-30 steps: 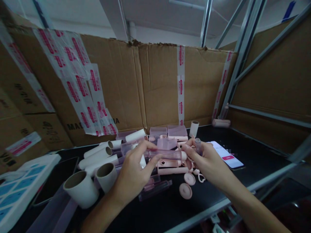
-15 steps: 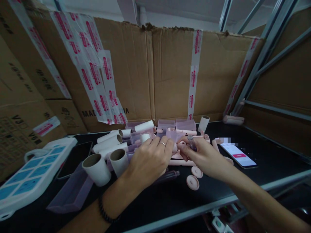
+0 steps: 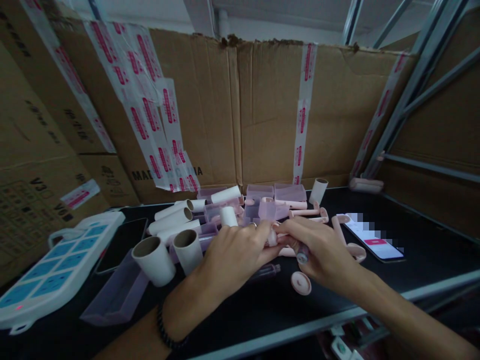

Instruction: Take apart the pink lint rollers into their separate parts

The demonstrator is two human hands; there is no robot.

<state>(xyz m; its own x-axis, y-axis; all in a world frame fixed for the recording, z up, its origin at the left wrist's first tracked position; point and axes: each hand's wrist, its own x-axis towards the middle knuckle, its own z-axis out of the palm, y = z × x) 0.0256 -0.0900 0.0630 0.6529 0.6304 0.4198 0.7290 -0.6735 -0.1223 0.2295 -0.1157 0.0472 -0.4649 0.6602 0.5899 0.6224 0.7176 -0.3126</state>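
Note:
My left hand (image 3: 238, 252) is closed on a small pale pink part (image 3: 271, 236) at the middle of the work surface. My right hand (image 3: 318, 250) meets it there, its thumb and forefinger pinched at the same part. A clear, dark-tipped cylindrical piece (image 3: 302, 253) is tucked in the curled fingers of my right hand. Below the hands lies a pink round disc (image 3: 301, 283). A dark translucent tube (image 3: 267, 271) shows beside my left hand. Pink handled pieces (image 3: 339, 230) lie right of my right hand.
White tubes (image 3: 153, 262) and purple translucent trays (image 3: 116, 295) spread left and behind the hands. A power strip (image 3: 56, 265) and a dark phone (image 3: 123, 245) are at the left. A lit phone (image 3: 375, 240) lies right. Cardboard (image 3: 262, 115) stands behind; a metal edge (image 3: 292, 325) runs in front.
Both hands have come closer together around the pink part. My right hand has turned and moved lower, now covering one of the two discs. The view has shifted slightly.

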